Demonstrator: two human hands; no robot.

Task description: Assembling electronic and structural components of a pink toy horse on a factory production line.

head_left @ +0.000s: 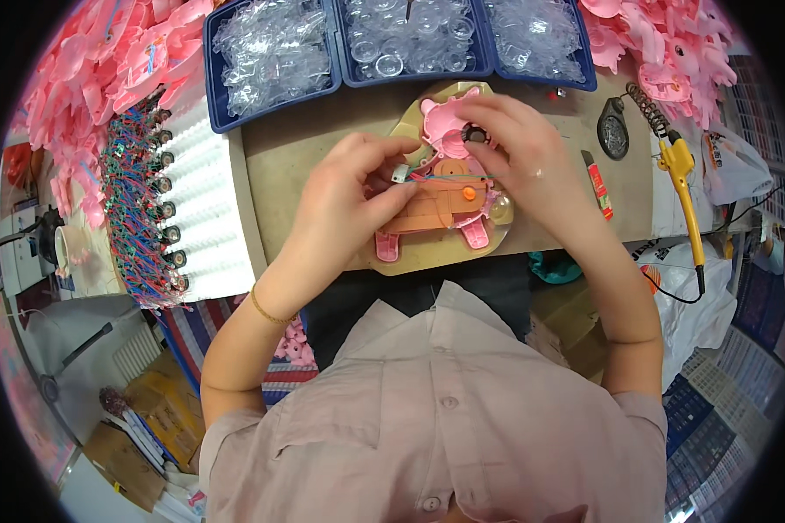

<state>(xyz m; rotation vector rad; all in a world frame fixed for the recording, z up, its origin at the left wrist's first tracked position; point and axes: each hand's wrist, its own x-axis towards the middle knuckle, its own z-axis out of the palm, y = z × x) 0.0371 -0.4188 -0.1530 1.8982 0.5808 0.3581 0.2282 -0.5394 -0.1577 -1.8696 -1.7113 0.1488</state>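
Observation:
A pink plastic toy shell [474,232] lies in an orange-brown shaped holder [423,206] on a yellowish board [410,261]. My right hand [523,148] pinches a small black round part [474,133], like a little speaker, over the shell's upper hollow. At the shell's left side, my left hand [353,187] has thumb and fingers closed on a small whitish part [400,173]. Thin coloured wires run from there across the holder. A clear round plastic piece [500,209] sits at the shell's right edge. My fingers hide part of the shell.
Blue bins [340,74] of clear plastic parts line the back. Pink shells [131,52] pile up on both sides. At left, wired black round parts [135,200] lie along a white ridged tray [214,209]. A red tube [598,187] and a yellow-handled tool [685,187] are at right.

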